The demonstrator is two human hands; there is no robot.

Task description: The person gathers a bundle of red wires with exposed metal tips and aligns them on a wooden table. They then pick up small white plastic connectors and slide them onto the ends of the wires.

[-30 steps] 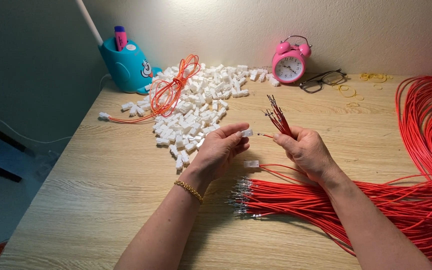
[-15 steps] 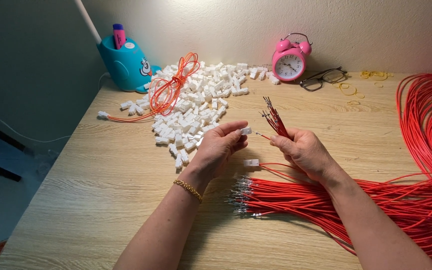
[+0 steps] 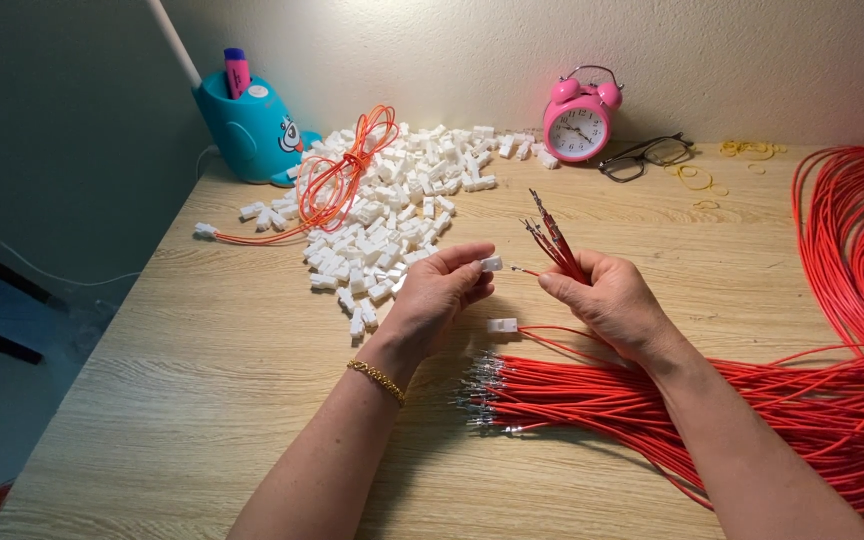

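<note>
Wires fill our right hand (image 3: 607,300): a small bunch of red leads (image 3: 555,240) is pinched in its closed fingers, the metal tips fanning up and away from us, while one lead's tip (image 3: 524,270) sticks out sideways toward the left. Our left hand (image 3: 437,295) holds a small white connector housing (image 3: 491,264) between thumb and fingertips, closed lightly around it. The housing sits just beside that sideways tip, a little apart from it, with the lead's long axis running left to right and aimed at the housing's near end. The left hand is the one nearer the housing, the right the one nearer the wire.

Below the hands, a second white housing (image 3: 501,325) lies loose on the worktop (image 3: 202,380), just above a thick sheaf of red wires (image 3: 652,400) whose bare terminals point left. Further back a heap of white housings (image 3: 392,215) spreads across the wood, with a coiled orange wire bundle (image 3: 347,170) lying on its left edge. A teal pen holder (image 3: 252,135), a pink alarm clock (image 3: 579,122), a pair of glasses (image 3: 647,157) and some rubber bands (image 3: 727,160) stand or lie along the wall.
</note>
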